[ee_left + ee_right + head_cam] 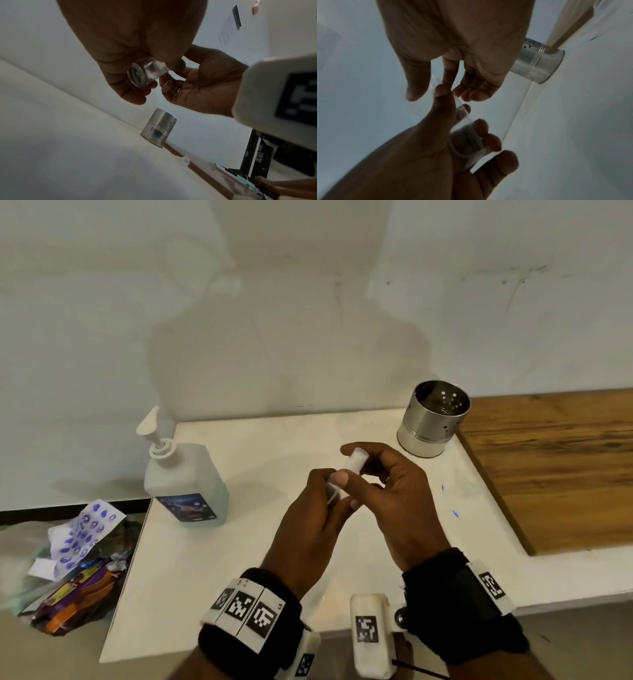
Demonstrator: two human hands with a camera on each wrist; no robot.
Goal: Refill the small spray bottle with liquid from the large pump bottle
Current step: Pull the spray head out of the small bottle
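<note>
The small clear spray bottle (337, 491) is held above the white table (212, 577), between both hands. My left hand (325, 494) grips its clear body (147, 71) from below, fingers curled round it. My right hand (359, 470) pinches the white top end (356, 462) between thumb and fingers. In the right wrist view the right hand (441, 93) sits over the bottle's upper end and the left hand (467, 121) wraps the body (467, 136). The large pump bottle (185, 481) stands upright at the table's left back, apart from both hands.
A perforated steel cup (433, 422) stands at the back right, beside a wooden board (555, 467). A bag of wrappers and paper (78, 563) lies off the table's left edge. Small blue marks (455, 513) dot the table right of my hands.
</note>
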